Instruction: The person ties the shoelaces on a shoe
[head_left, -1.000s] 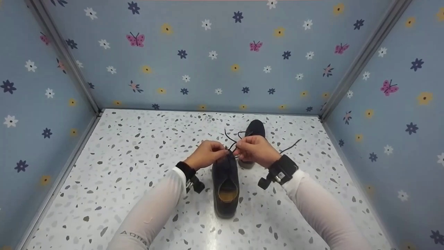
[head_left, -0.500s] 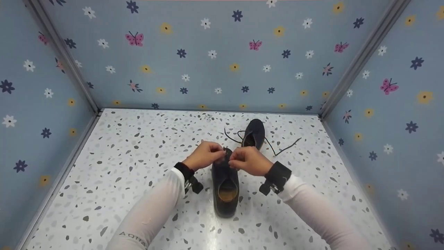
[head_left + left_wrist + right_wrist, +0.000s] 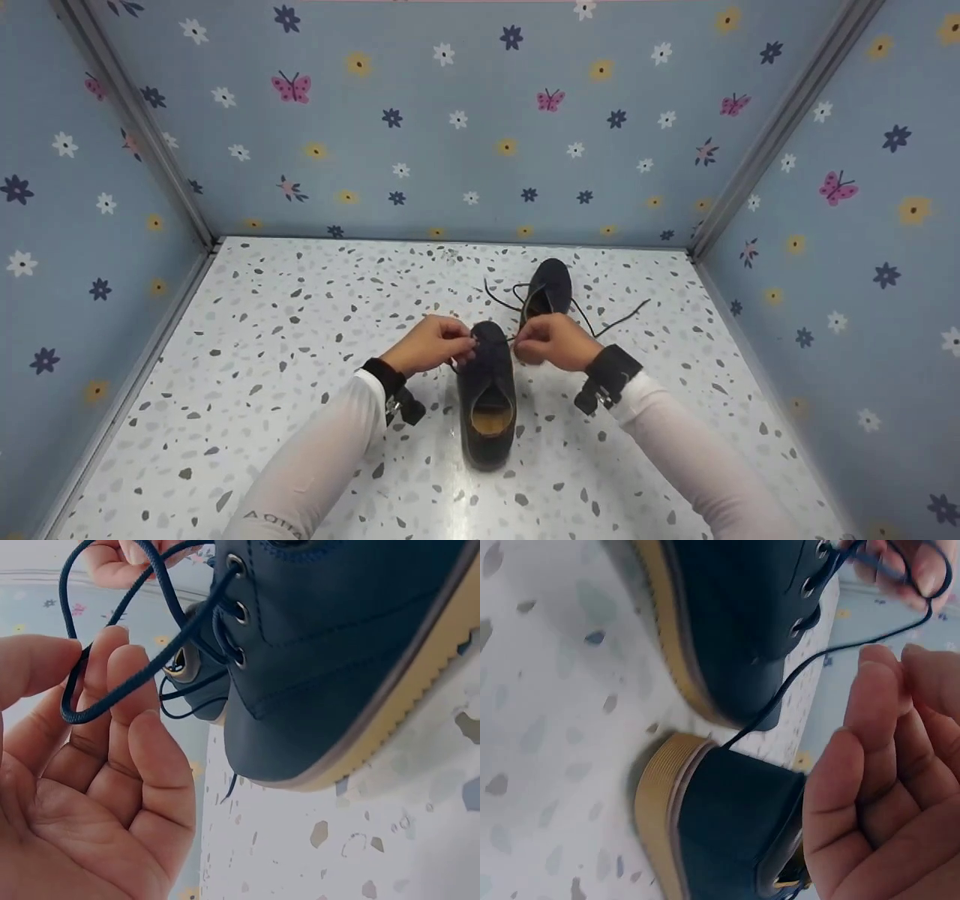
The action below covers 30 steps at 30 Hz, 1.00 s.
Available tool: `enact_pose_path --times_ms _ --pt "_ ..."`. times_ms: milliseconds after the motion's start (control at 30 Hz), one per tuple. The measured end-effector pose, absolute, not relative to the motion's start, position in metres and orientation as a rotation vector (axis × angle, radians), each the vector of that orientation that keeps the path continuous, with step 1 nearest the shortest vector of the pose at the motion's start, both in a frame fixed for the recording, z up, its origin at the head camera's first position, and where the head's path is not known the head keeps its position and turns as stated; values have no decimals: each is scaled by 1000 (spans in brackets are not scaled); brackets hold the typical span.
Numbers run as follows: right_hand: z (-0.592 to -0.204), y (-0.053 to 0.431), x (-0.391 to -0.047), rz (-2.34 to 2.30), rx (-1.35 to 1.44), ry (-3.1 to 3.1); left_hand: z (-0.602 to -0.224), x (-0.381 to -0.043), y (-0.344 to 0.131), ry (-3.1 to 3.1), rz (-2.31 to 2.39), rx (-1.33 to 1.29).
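Observation:
A dark navy lace-up shoe with a pale ridged sole stands on the floor, its toe pointing away from me. My left hand is beside its toe, thumb and fingertips pinching a loop of its shoelace. My right hand is on the other side of the toe, fingers curled and thumb tip against the fingertips. A length of the lace runs right past those fingertips; whether they hold it I cannot tell. Small metal eyelets line the shoe's lacing edge.
The second shoe stands farther ahead on the right, partly behind my right hand, with loose laces spread on the floor. Speckled white flooring surrounds both shoes. Blue flowered panels enclose the far side and both flanks.
My right hand came back toward the near shoe, then moved right again. My left hand shifted slightly left and down from the toe. The hands are farther apart; both shoes stay in place.

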State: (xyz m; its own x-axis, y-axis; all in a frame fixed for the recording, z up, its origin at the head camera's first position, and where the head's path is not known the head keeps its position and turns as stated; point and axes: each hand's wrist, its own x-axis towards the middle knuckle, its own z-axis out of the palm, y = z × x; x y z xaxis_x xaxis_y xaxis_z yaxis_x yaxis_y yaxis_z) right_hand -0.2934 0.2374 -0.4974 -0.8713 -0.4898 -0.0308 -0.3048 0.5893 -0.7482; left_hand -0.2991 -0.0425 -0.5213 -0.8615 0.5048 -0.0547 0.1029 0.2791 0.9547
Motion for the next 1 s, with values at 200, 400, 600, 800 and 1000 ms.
enact_pose_path --times_ms 200,400,600,800,1000 --pt "-502 232 -305 -992 -692 2740 -525 -300 -47 2205 1606 558" --pt "-506 214 -310 -843 -860 2768 -528 -298 -45 2193 1598 550" --pt "-511 198 -313 -695 -1006 2753 -529 -295 -45 2190 1587 563" --pt "-516 189 -315 -556 -1127 2729 -529 -296 -44 2208 1571 564" --pt "-518 184 -316 -455 -1159 2760 -529 -297 -42 2184 1579 571"
